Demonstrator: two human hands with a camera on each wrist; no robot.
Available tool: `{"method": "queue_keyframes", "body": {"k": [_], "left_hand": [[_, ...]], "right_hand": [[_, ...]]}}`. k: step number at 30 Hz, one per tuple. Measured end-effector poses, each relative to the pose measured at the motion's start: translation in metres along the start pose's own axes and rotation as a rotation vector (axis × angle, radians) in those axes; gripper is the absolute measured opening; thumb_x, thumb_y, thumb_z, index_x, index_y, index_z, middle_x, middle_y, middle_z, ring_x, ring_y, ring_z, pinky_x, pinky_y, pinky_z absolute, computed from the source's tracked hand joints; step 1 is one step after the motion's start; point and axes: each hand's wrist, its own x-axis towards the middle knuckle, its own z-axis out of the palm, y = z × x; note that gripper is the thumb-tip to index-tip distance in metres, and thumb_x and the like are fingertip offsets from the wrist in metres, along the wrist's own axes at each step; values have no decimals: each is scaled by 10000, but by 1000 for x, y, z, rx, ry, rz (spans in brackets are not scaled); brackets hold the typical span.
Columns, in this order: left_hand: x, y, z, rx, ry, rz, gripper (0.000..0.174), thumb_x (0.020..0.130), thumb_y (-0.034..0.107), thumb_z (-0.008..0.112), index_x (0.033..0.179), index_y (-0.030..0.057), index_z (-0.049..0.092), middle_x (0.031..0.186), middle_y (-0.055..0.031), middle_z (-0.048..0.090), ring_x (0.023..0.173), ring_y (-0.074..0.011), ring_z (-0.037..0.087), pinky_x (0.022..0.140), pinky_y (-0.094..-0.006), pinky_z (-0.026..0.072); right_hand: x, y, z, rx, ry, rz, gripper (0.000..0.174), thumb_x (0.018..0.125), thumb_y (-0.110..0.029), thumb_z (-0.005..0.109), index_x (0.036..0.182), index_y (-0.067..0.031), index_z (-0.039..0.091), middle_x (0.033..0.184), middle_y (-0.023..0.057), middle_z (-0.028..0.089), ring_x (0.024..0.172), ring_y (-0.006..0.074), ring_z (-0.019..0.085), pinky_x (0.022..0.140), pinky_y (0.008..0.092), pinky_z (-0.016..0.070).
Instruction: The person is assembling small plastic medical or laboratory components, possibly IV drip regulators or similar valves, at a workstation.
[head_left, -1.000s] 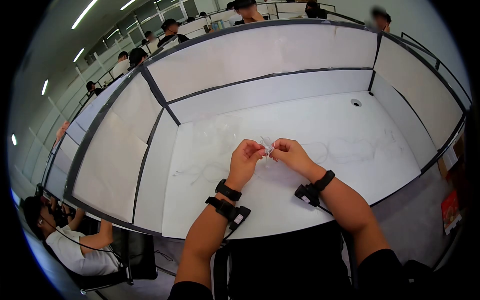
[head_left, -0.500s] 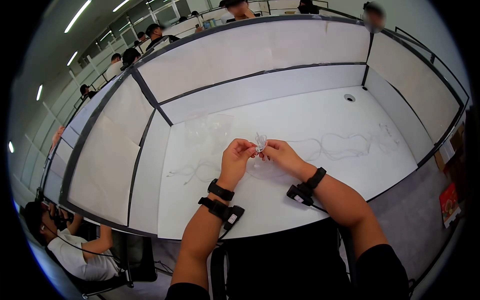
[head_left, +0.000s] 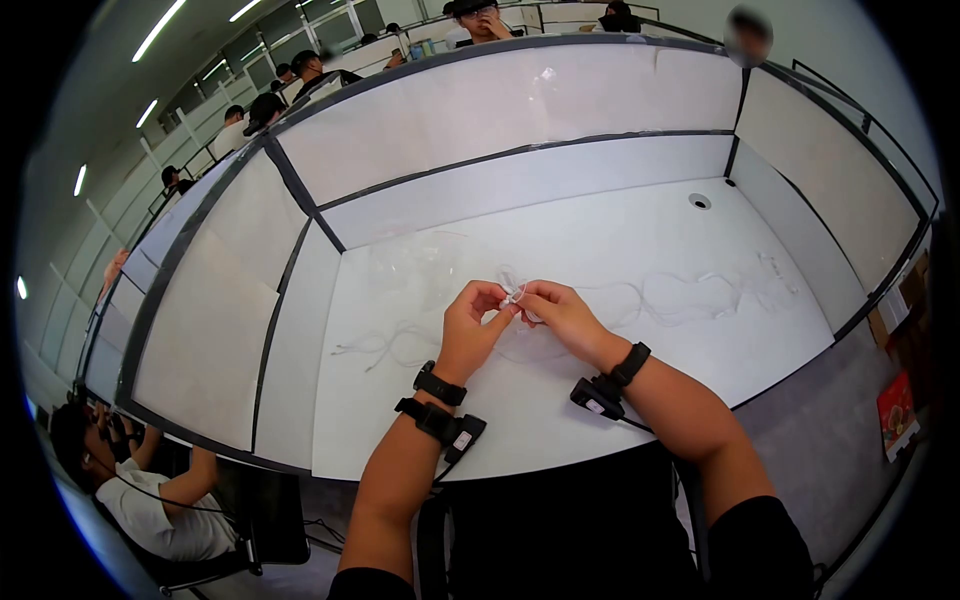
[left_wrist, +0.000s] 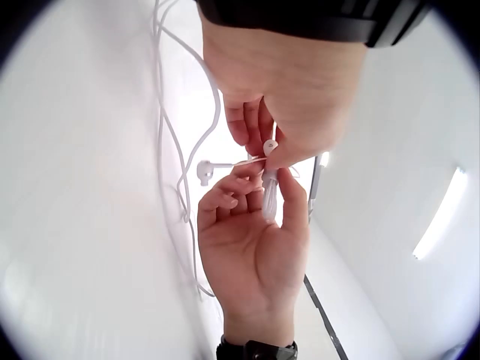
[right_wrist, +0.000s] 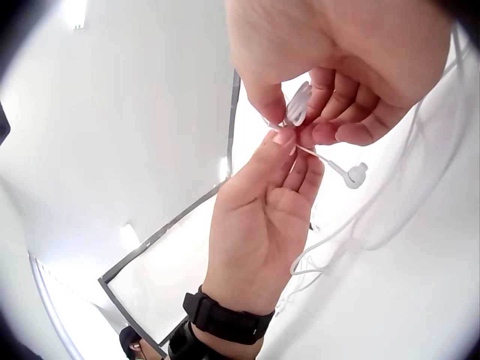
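Both hands meet above the desk around a small bundle of white earphone cable (head_left: 508, 276). The left hand (head_left: 467, 325) pinches the bundle's lower end and thin wire between thumb and fingers. Opposite it, the right hand (head_left: 568, 318) grips the coiled cable (right_wrist: 298, 103) with thumb and curled fingers, fingertips touching the left thumb. A white earbud (right_wrist: 355, 175) hangs out sideways on a short wire in the right wrist view; it also shows in the left wrist view as an earbud (left_wrist: 205, 172). Another earbud (left_wrist: 271, 146) sits at the left fingertips. Fingers partly hide the winding.
White cables (head_left: 690, 298) lie loosely looped on the desk at the right, another cable (head_left: 385, 347) at the left. A clear plastic bag (head_left: 415, 262) lies behind the left hand. Low partitions (head_left: 520, 95) enclose the desk, which has a round cable hole (head_left: 700, 201) at the back right.
The head view has shifted slightly. The hands remain together at the bundle; its loops first stood up more clearly above the fingers, and the fingers have changed position slightly around it.
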Motion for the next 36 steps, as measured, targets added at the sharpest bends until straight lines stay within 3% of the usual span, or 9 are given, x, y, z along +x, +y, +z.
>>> {"method": "queue_keyframes", "body": {"k": [8, 20, 28, 32, 35, 36], "left_hand": [[0, 1, 0, 16, 43, -10, 203, 877, -36, 693, 1053, 2, 600, 980, -51, 649, 885, -117, 635, 828, -268, 520], [0, -4, -3, -34, 72, -65, 235, 834, -44, 689, 1039, 5, 584, 992, -51, 646, 901, -120, 634, 848, -268, 523], [0, 0, -1, -35, 71, -42, 242, 825, -37, 698, 1043, 6, 601, 1020, -70, 696, 909, -122, 657, 832, -265, 528], [-1, 17, 5, 208, 102, 19, 221, 827, 6, 712, 1036, 13, 643, 978, -72, 739, 883, -118, 685, 793, -259, 533], [-1, 21, 7, 288, 120, 49, 194, 820, 27, 716, 1007, 18, 667, 931, -80, 747, 846, -133, 699, 771, -268, 537], [-2, 24, 9, 310, 130, 57, 176, 818, 29, 717, 986, 17, 667, 931, -80, 742, 840, -138, 694, 764, -272, 535]], "right_hand": [[7, 10, -8, 107, -8, 27, 184, 978, -227, 599, 1005, -56, 662, 902, -5, 638, 800, 72, 548, 748, 233, 452], [7, 13, -7, -109, -18, -54, 185, 952, -205, 656, 1032, -39, 652, 925, 8, 668, 793, 81, 571, 724, 245, 472], [7, 14, -7, -183, 6, -111, 162, 942, -142, 676, 1057, -31, 650, 988, 15, 686, 897, 78, 619, 816, 250, 488], [7, 13, -7, -212, 10, -103, 174, 949, -129, 678, 1085, -24, 647, 1036, 21, 693, 971, 83, 633, 871, 264, 492], [9, 19, -7, -163, 46, -196, 128, 917, -130, 714, 942, -15, 664, 903, 23, 707, 821, 71, 639, 761, 244, 504], [7, 16, -7, -173, 44, -199, 117, 923, -115, 705, 936, -11, 652, 924, 30, 713, 826, 69, 646, 759, 242, 506]]}}
